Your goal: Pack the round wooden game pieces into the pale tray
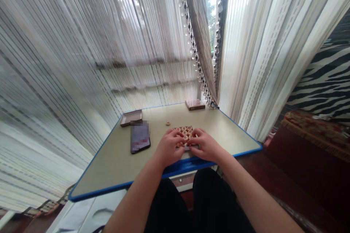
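Observation:
Round wooden Chinese chess pieces (185, 137) with red and dark characters lie packed in rows in a shallow box near the table's front edge. My left hand (171, 145) rests over the left side of the pieces, fingers bent but apart, its fingertips touching the tops. From the right, my right hand (204, 143) reaches over the box; its thumb and forefinger come close together at a piece in the front row. Both hands hide the outer pieces and most of the box sides. A loose chess piece (167, 123) lies on the table beyond the box.
On the pale table (115, 167) with a blue edge, a phone (140, 137) lies left of the box. Behind it is an open, shallow box lid (131, 117). A flat brown box (195, 104) sits at the back edge, by the curtains (202, 43).

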Demonstrator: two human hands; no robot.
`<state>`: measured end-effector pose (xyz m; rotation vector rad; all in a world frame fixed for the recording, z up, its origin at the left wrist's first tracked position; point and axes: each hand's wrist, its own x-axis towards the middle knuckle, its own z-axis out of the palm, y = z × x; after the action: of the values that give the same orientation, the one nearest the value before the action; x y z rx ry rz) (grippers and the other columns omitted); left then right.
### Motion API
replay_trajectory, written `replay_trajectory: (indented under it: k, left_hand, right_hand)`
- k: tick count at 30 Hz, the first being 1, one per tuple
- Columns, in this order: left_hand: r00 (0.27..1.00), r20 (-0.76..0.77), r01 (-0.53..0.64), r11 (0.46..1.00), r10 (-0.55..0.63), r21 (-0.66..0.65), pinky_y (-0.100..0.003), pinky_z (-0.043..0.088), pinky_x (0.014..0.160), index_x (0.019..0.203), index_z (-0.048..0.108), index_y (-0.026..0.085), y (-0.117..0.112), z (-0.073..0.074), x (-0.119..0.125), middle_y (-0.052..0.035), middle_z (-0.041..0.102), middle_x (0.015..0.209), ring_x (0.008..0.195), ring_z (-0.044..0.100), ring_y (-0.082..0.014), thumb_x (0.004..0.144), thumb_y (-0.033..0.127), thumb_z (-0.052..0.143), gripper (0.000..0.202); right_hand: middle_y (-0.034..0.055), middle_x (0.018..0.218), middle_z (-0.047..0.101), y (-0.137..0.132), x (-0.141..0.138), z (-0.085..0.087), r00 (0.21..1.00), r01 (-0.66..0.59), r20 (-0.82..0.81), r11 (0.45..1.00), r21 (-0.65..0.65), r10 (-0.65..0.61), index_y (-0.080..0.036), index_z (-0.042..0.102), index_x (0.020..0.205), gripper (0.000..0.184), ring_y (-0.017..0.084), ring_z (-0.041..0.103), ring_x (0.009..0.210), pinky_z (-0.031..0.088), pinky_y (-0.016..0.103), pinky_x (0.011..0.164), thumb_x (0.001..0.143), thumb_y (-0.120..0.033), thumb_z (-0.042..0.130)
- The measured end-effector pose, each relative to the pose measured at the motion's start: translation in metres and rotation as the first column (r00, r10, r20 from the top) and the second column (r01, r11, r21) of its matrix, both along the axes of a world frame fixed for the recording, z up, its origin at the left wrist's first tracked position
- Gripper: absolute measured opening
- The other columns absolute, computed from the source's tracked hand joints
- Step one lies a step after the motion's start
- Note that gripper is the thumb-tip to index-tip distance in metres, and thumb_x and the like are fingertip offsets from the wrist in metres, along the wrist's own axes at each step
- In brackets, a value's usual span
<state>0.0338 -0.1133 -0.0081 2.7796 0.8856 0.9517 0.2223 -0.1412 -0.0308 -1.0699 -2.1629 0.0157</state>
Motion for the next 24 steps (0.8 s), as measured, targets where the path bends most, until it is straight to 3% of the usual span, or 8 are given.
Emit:
replay_trajectory:
  k: [8, 24]
  left_hand:
    - [0.999, -0.035, -0.003, 1.0, 0.003, -0.003, -0.038, 0.038, 0.093, 0.08, 0.069, 0.022, -0.0016, 0.0009, 0.0013, -0.004, 0.056, 0.098, 0.097, 0.046, -0.0212, 0.063, 0.013, 0.057, 0.023]
    - [0.995, -0.098, 0.001, 1.0, -0.002, -0.005, -0.039, 0.038, 0.091, 0.082, 0.068, 0.022, -0.0011, 0.0029, 0.0052, -0.0052, 0.055, 0.1, 0.096, 0.045, -0.0228, 0.065, 0.02, 0.059, 0.019]
  right_hand:
    - [0.0045, 0.083, 0.045, -0.0029, 0.001, 0.0001, 0.998, 0.023, -0.066, 1.0, 0.015, -0.022, -0.022, 0.067, 0.084, 0.018, 0.018, 0.045, 0.082, 0.042, 0.032, 0.075, 0.073, -0.016, 0.055]
    - [0.0044, 0.082, 0.049, -0.0059, -0.0023, 0.005, 0.999, -0.011, 0.035, 1.0, 0.01, 0.011, -0.022, 0.066, 0.085, 0.018, 0.019, 0.044, 0.08, 0.041, 0.032, 0.074, 0.069, -0.019, 0.057]
